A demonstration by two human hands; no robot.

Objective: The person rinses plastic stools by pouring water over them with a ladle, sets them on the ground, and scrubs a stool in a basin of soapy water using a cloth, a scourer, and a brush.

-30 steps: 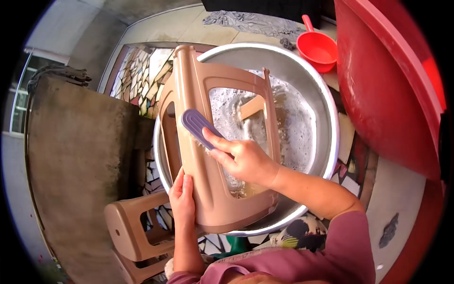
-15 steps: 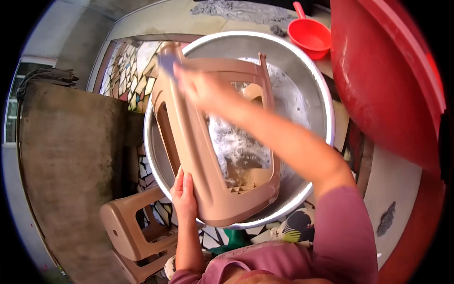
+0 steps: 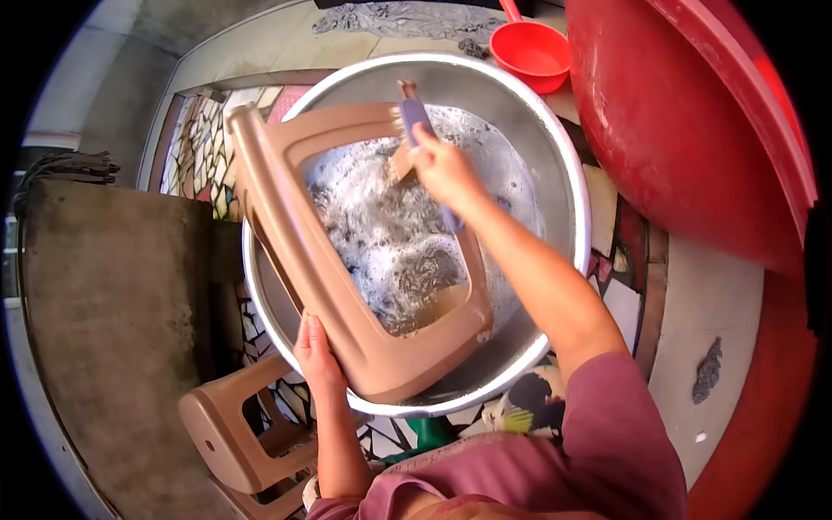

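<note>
A tan plastic stool [image 3: 299, 260] lies tilted in a wide metal basin [image 3: 568, 208] of foamy water [image 3: 347, 217]. My left hand [image 3: 316, 351] grips the stool's near left edge, fingers closed round it. In my right hand [image 3: 446, 169] is a scrub brush [image 3: 414, 115] with a purple back. Its pale bristles face left, against the far right leg of the stool. Another tan piece shows partly in the water below the brush.
More tan stools [image 3: 230, 425] stand at the lower left beside a brown block [image 3: 113, 329]. A red dipper [image 3: 530, 50] lies beyond the basin, and a large red tub [image 3: 685, 121] leans at the right. Grey cloth [image 3: 399, 19] lies at the back.
My right hand has moved the brush from the stool's left leg, up to its top end, then across to the right leg. The stool has shifted left in view; my left hand still holds it.
</note>
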